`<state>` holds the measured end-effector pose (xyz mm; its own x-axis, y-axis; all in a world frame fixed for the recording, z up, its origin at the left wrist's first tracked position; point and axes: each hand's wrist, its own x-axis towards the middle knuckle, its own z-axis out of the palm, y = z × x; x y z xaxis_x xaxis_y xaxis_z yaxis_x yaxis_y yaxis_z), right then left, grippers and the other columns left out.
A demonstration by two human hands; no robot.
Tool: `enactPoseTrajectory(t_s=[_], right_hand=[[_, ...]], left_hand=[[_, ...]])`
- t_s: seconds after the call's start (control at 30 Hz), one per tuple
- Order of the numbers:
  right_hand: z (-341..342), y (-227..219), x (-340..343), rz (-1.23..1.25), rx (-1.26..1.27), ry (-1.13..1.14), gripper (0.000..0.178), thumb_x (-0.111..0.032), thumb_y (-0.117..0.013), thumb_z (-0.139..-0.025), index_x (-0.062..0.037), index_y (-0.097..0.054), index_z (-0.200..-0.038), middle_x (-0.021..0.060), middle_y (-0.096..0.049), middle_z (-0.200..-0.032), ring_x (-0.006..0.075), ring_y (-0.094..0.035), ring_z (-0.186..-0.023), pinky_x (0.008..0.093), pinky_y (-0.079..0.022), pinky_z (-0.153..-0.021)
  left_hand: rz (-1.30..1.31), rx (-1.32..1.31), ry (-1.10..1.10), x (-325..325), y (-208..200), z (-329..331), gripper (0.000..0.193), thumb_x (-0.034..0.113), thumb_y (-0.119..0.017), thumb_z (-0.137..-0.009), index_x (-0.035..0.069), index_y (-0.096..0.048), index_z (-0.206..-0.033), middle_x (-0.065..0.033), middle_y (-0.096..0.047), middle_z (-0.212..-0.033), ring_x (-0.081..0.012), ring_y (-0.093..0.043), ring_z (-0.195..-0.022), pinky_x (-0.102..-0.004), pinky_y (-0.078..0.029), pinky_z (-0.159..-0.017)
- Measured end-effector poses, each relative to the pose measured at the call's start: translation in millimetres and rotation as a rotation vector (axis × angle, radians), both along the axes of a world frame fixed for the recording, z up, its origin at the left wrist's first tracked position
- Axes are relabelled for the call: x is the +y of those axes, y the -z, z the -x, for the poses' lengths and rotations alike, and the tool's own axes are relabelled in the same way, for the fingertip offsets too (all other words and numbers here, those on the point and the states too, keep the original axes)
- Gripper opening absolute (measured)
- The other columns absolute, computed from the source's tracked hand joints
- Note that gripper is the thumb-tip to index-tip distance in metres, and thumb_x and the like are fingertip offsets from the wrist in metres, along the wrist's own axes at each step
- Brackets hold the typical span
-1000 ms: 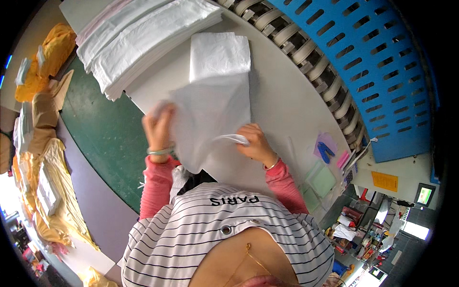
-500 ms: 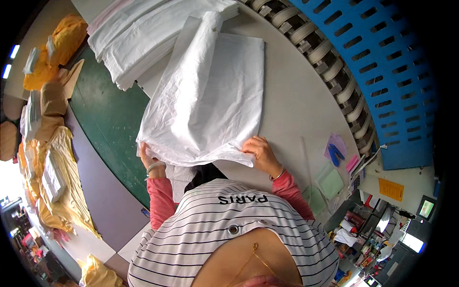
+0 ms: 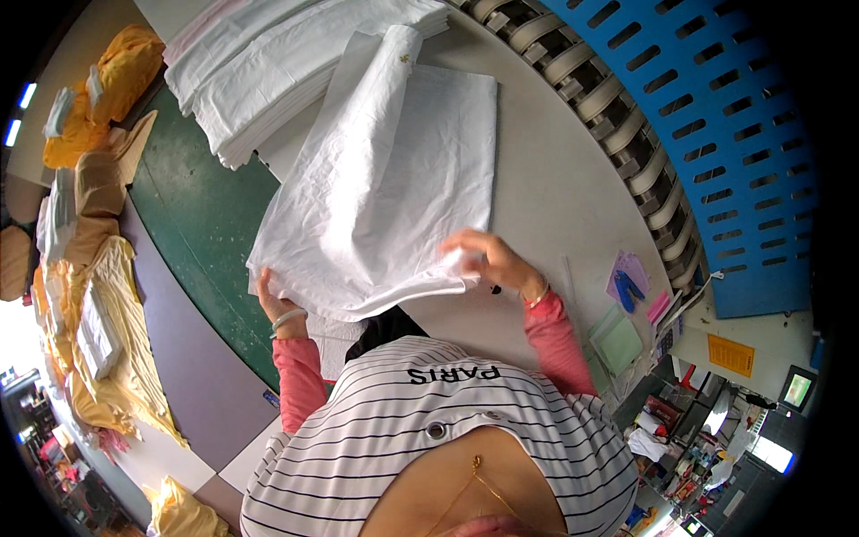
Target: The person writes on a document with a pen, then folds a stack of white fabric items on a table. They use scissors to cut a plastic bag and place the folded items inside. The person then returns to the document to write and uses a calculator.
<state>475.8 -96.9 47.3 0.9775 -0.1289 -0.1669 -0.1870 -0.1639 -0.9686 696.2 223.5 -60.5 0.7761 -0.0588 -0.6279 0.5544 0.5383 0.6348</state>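
Observation:
A white cloth (image 3: 438, 179) lies spread in front of me, its far part rolled or folded over lengthwise, with a small gold-coloured mark on that fold. Its hemmed near edge hangs at the table's front. My left hand (image 3: 281, 302) pinches the near left corner of the cloth between thumb and fingers. Over the near right corner is my right hand (image 3: 497, 259), its fingers stretched out to the left and slightly blurred, lightly over or against the cloth.
Behind the cloth rises a stack of folded white cloths (image 3: 268, 85). A blue slotted panel (image 3: 698, 116) and a grey roller track (image 3: 617, 134) curve along the right. Blue snips (image 3: 629, 291) lie on the right of the table. Yellow cloths (image 3: 121, 313) are heaped at far left.
My right hand has loosened from the near right corner and lifted slightly, fingers extending. The near left corner has shifted a little left and the near edge sags lower.

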Motion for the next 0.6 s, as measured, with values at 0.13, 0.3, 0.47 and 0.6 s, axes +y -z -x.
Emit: enactPoseTrajectory(t_s=[0.13, 0.3, 0.47, 0.6], right_hand=[[-56.0, 32.7, -55.7, 0.457, -0.165, 0.287, 0.046, -0.034, -0.070, -0.083, -0.0021, -0.059, -0.114, 0.0142, -0.058, -0.114, 0.0289, -0.054, -0.111, 0.0373, -0.041, -0.095], [-142.0, 83.6, -164.5, 1.144, -0.070, 0.728, 0.057, -0.028, -0.074, -0.075, 0.0018, -0.051, -0.118, 0.0220, -0.058, -0.109, 0.0358, -0.053, -0.108, 0.0439, -0.041, -0.094], [-161.8, 103.7, -226.3, 0.794, 0.026, 0.956, 0.062, -0.021, -0.077, -0.067, 0.0030, -0.050, -0.117, 0.0225, -0.058, -0.107, 0.0358, -0.056, -0.101, 0.0431, -0.044, -0.090], [-120.3, 98.1, -231.6, 0.583, -0.125, 1.041, 0.037, -0.007, -0.068, -0.062, 0.0043, -0.058, -0.095, 0.0193, -0.064, -0.097, 0.0314, -0.063, -0.090, 0.0386, -0.048, -0.080]], left_hand=[[0.096, 0.022, 0.058, 0.0, -4.6, 8.7, 0.046, 0.033, -0.067, -0.079, 0.008, -0.056, -0.116, -0.0061, -0.062, -0.109, -0.0258, -0.059, -0.103, -0.0397, -0.047, -0.093], [0.196, 0.153, 0.290, -5.7, -5.7, 50.4, 0.036, 0.019, -0.063, -0.083, 0.005, -0.056, -0.115, -0.0083, -0.062, -0.106, -0.0261, -0.061, -0.099, -0.0399, -0.049, -0.089], [-0.056, -0.080, 0.368, -11.0, 4.4, 71.7, 0.033, 0.000, -0.059, -0.080, 0.001, -0.055, -0.113, -0.0079, -0.063, -0.097, -0.0212, -0.062, -0.089, -0.0337, -0.051, -0.081], [-0.198, -0.311, 0.374, -14.3, -19.1, 54.6, 0.032, -0.003, -0.058, -0.078, -0.001, -0.057, -0.110, -0.0072, -0.063, -0.092, -0.0195, -0.062, -0.084, -0.0314, -0.050, -0.077]])
